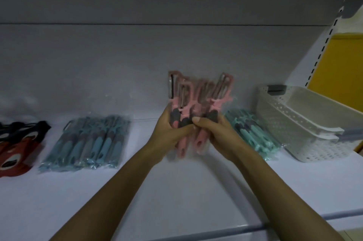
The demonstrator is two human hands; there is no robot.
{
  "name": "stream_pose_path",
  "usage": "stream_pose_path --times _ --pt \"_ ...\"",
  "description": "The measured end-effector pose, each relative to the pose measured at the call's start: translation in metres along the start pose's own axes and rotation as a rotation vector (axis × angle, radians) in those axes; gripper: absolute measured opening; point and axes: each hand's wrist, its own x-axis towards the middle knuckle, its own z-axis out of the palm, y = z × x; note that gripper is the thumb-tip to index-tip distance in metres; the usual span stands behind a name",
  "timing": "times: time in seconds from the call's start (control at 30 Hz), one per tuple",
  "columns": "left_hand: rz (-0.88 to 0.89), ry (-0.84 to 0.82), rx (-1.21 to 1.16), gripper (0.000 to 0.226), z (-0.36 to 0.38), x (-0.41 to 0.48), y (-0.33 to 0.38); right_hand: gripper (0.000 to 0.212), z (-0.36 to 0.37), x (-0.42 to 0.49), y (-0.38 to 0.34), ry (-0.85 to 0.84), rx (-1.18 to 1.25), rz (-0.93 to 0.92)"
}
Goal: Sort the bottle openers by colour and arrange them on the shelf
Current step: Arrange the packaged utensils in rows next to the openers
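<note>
A bunch of pink bottle openers (198,95) in clear wrappers stands upright above the middle of the white shelf (137,191). My left hand (169,132) grips the bunch from the left and my right hand (214,130) grips it from the right, fingers curled round the grey handles. A row of blue openers (88,142) lies flat to the left. Red and black openers (15,146) lie at the far left edge. A pile of mint-green openers (255,134) lies just right of my right hand.
White perforated baskets (306,123), stacked, sit at the right end of the shelf. A yellow panel (341,68) shows beyond the slotted upright (322,52). The shelf's back wall is plain white. The shelf's front edge (255,229) runs across the bottom.
</note>
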Motion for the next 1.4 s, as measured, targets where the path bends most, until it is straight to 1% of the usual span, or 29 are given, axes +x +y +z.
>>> stream_pose_path --times 0.03,0.1,0.23,0.3,0.37,0.43,0.5,0.53,0.6,0.67,0.73,0.8,0.87,0.93,0.97,1.0,1.03,1.07,1.13,1.2,1.27,1.3,1.33,1.4 --pt "0.007 -0.026 0.015 0.066 -0.004 -0.002 0.002 0.044 -0.001 -0.003 -0.005 -0.036 -0.025 -0.026" --pt "-0.008 -0.069 0.033 0.075 -0.011 -0.004 0.004 0.038 -0.003 -0.009 -0.009 -0.048 -0.054 -0.045" --pt "-0.058 -0.172 0.056 0.075 -0.018 -0.011 -0.003 0.02 -0.009 -0.018 -0.003 -0.007 -0.094 -0.034" --pt "-0.07 -0.208 0.105 0.077 -0.019 -0.012 -0.004 0.026 -0.012 -0.019 -0.001 -0.051 -0.125 -0.02" --pt "-0.057 -0.187 0.118 0.072 -0.019 -0.013 -0.004 0.035 -0.016 -0.02 -0.002 -0.091 -0.138 0.006" --pt "-0.044 -0.144 0.082 0.057 -0.021 -0.015 -0.005 0.04 -0.022 -0.019 -0.001 -0.11 -0.166 0.022" --pt "-0.039 -0.112 0.06 0.041 -0.023 -0.019 -0.008 0.039 -0.026 -0.02 0.002 -0.155 -0.224 0.013" --pt "-0.041 -0.107 0.07 0.038 -0.023 -0.021 -0.009 0.038 -0.027 -0.022 0.005 -0.192 -0.252 0.017" --pt "-0.06 -0.147 0.144 0.044 -0.021 -0.025 -0.013 0.038 -0.025 -0.025 0.012 -0.286 -0.304 0.055" --pt "-0.075 -0.226 0.207 0.046 -0.019 -0.029 -0.016 0.038 -0.019 -0.027 0.02 -0.319 -0.345 0.064" --pt "-0.065 -0.258 0.196 0.042 -0.02 -0.032 -0.019 0.043 -0.017 -0.026 0.03 -0.282 -0.297 0.063" --pt "-0.017 -0.252 0.173 0.042 -0.023 -0.035 -0.024 0.043 -0.017 -0.025 0.038 -0.252 -0.196 0.081" --pt "0.021 -0.194 0.158 0.052 -0.024 -0.037 -0.028 0.04 -0.016 -0.023 0.042 -0.231 -0.139 0.086" --pt "0.042 -0.108 0.199 0.063 -0.023 -0.036 -0.03 0.037 -0.012 -0.02 0.044 -0.208 -0.148 0.081" --pt "0.055 -0.068 0.231 0.061 -0.024 -0.034 -0.031 0.035 -0.007 -0.018 0.045 -0.179 -0.173 0.084" --pt "0.056 -0.032 0.256 0.054 -0.025 -0.033 -0.032 0.037 -0.001 -0.015 0.045 -0.126 -0.212 0.095" --pt "0.031 0.008 0.273 0.047 -0.027 -0.031 -0.032 0.042 0.006 -0.013 0.046 -0.054 -0.258 0.114" --pt "-0.018 0.053 0.27 0.046 -0.029 -0.031 -0.031 0.047 0.013 -0.009 0.049 0.009 -0.286 0.138" --pt "-0.118 0.135 0.314 0.053 -0.035 -0.03 -0.033 0.059 0.028 0.0 0.056 0.097 -0.395 0.184" --pt "-0.188 0.173 0.433 0.056 -0.04 -0.027 -0.033 0.066 0.039 0.01 0.061 0.18 -0.616 0.196" --pt "-0.201 0.202 0.55 0.05 -0.046 -0.018 -0.035 0.066 0.04 0.018 0.066 0.244 -0.849 0.148" --pt "-0.199 0.219 0.626 0.052 -0.051 -0.015 -0.039 0.065 0.038 0.02 0.069 0.271 -0.932 0.118" --pt "-0.2 0.235 0.68 0.059 -0.056 -0.014 -0.042 0.064 0.032 0.021 0.071 0.307 -0.951 0.093" --pt "-0.135 0.243 0.73 0.069 -0.06 -0.022 -0.042 0.055 0.019 0.02 0.071 0.38 -0.872 0.066"
